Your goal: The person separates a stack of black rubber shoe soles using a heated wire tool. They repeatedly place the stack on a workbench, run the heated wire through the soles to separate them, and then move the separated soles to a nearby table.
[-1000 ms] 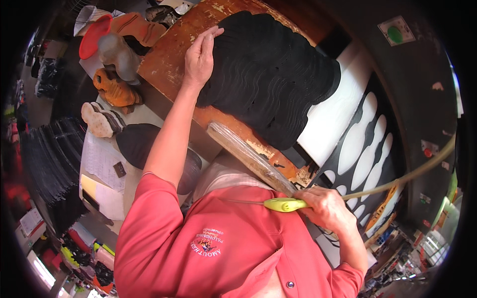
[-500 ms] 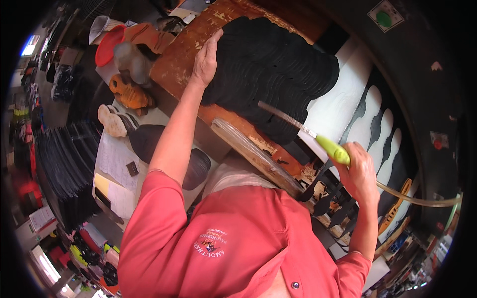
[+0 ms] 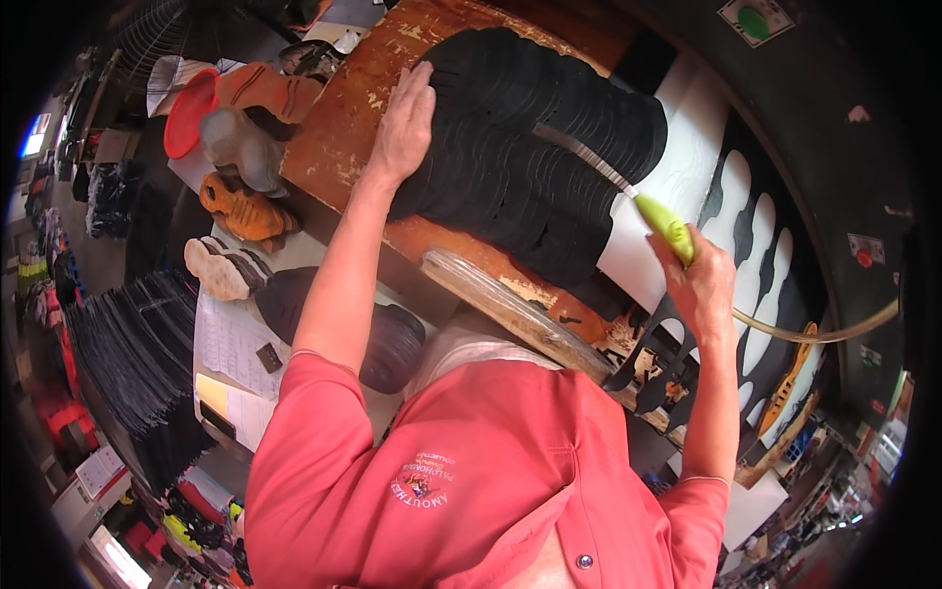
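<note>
My left hand (image 3: 404, 128) lies with fingers stretched out along the left edge of several overlapping black insole-shaped sheets (image 3: 491, 177). They are spread in staggered rows over a worn brown board. My right hand (image 3: 702, 285) is wrapped round the lime-green handle of a hose-fed tool (image 3: 667, 228). Its slim, ribbed metal neck points left over the black sheets, and I cannot tell whether the tip touches them. From the handle's rear, a translucent yellowish hose (image 3: 834, 336) curves off to the right.
White sheeting (image 3: 638, 255) and white sole shapes (image 3: 756, 255) lie to the right. A plastic-wrapped bar (image 3: 510, 309) runs along the near edge of the brown board (image 3: 343, 128). Left stand an orange sole-shaped form (image 3: 240, 206), a red round dish (image 3: 191, 113), papers (image 3: 231, 339) and stacked black sheets (image 3: 137, 344).
The tool's tip has moved farther up over the black sheets, away from my body. My right hand has risen with it, while my left hand stays at the sheets' left edge.
</note>
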Motion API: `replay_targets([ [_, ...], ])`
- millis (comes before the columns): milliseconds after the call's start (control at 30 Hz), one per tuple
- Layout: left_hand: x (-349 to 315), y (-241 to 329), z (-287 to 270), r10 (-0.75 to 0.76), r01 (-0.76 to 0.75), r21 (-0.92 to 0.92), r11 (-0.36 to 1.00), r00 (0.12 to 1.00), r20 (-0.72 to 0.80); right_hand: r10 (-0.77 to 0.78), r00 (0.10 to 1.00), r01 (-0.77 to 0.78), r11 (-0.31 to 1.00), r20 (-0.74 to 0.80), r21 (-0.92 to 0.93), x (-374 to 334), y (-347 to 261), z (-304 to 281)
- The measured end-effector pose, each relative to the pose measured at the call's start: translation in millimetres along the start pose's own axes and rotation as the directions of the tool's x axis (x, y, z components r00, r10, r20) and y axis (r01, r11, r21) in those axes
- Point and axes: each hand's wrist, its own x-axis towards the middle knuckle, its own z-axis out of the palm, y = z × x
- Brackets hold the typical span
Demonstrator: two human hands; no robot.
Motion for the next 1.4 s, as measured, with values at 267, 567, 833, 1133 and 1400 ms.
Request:
replay_targets([
  [267,-6,11,24,0.018,-0.025,0.169,0.985,0.999,0.045,-0.146,0.984,0.158,0.981,0.102,-0.114,-7,36,-19],
  [567,9,38,39,0.042,-0.086,0.342,0.936,0.99,0.135,-0.074,0.997,0.075,0.99,0.011,-0.116,2,66,-34],
  [833,8,49,59,0.104,-0.173,0.453,0.875,0.979,0.174,-0.017,0.997,0.011,0.997,-0.08,-0.073,5,99,-53],
  [1133,23,59,72,0.082,-0.179,0.471,0.863,0.972,0.22,-0.044,0.995,0.059,0.984,0.09,-0.169,3,125,-64],
  [1400,28,62,77,0.125,-0.222,0.437,0.872,0.963,0.24,0.013,1.0,-0.015,0.992,-0.009,-0.128,8,130,-67],
])
